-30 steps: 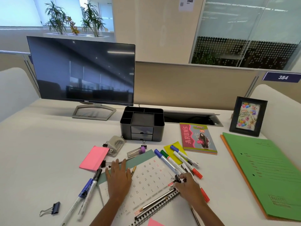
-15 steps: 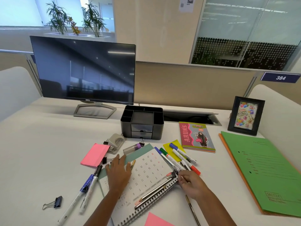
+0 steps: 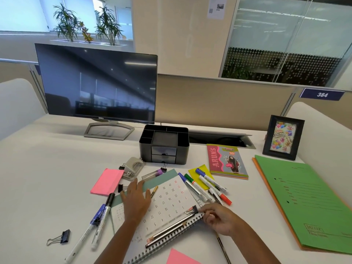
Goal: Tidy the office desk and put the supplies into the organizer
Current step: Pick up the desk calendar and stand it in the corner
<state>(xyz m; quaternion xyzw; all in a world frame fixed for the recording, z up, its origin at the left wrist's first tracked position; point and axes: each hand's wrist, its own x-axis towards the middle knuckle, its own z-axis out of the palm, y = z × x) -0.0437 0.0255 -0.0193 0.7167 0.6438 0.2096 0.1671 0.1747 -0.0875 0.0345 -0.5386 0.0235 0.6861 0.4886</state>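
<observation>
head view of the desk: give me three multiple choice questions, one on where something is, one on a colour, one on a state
1. Where is the organizer?
A. on the floor
B. on the desk, just right of the monitor stand
C. on a shelf

2. What colour is the top folder?
A. blue
B. red
C. green

3. What is the left hand doing?
A. lying flat on the calendar
B. gripping a mug
C. holding scissors

Answers:
1. B, it stands on the white surface beside the stand's right end.
2. C, its cover is green, with an orange edge showing beneath.
3. A, its fingers are spread on the page and hold nothing.
</observation>
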